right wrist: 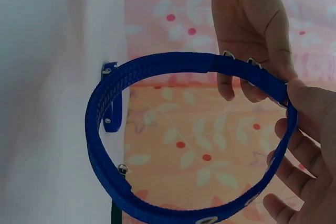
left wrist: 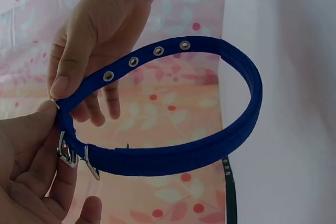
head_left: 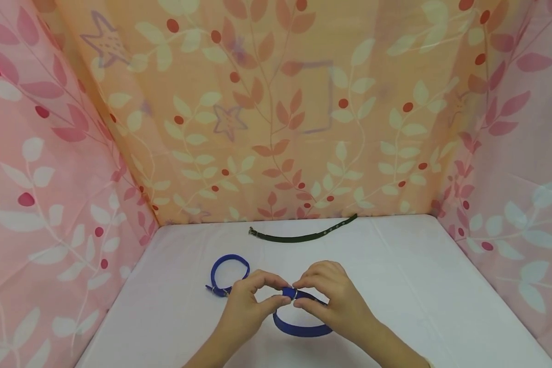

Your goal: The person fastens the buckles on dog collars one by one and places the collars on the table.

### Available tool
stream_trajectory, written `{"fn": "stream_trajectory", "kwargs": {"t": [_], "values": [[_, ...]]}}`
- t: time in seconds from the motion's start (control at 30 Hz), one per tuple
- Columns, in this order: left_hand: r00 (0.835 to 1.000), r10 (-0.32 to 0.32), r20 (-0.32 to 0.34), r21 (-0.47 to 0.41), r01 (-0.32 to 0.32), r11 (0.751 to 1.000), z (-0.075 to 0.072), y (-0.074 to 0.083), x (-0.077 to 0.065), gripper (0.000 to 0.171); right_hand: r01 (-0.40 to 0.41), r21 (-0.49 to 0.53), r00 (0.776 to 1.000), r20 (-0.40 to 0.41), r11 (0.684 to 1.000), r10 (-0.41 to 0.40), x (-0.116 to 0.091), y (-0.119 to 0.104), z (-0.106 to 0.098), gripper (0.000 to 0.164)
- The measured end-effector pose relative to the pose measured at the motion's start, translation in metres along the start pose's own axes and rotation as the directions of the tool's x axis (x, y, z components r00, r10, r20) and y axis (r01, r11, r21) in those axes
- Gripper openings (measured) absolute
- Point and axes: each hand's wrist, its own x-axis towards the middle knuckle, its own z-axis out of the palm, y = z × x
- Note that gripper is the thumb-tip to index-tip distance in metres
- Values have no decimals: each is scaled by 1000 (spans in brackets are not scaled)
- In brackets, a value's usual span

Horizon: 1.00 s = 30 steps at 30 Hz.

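Observation:
Between both hands, raised over the white table, is a blue pet collar (head_left: 303, 331) bent into a loop. My left hand (head_left: 250, 302) pinches it at the buckle end with thumb and index finger. Opposite, my right hand (head_left: 336, 292) pinches the strap close beside the left fingertips. The left wrist view shows the metal buckle (left wrist: 65, 153), a D-ring (left wrist: 92, 164) and several metal eyelets (left wrist: 134, 62) along the strap. A metal loop at the pinch is mostly hidden by the fingertips.
Left of the hands, a second blue collar (head_left: 214, 273) lies on the table (head_left: 165, 306) in a loop. A dark green collar (head_left: 290, 239) lies stretched out at the back. Floral curtains (head_left: 276, 168) stand behind and at both sides.

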Motion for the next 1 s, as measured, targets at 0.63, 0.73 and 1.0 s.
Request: {"fn": "stream_trajectory", "kwargs": {"t": [0.63,0.73,1.0], "values": [[1000,7,-24,-111,-9,994,-6,4,1,19,-240,-114,967,59,964,248,-1,-12,-4,35],[997,0,-75,-186,-14,982,-14,4,2,20,-282,-138,954,63,950,292,0,-8,-7,34],[999,-19,-51,-215,8,977,-15,10,1,19,-300,-145,941,119,943,318,-1,-8,-5,36]]}}
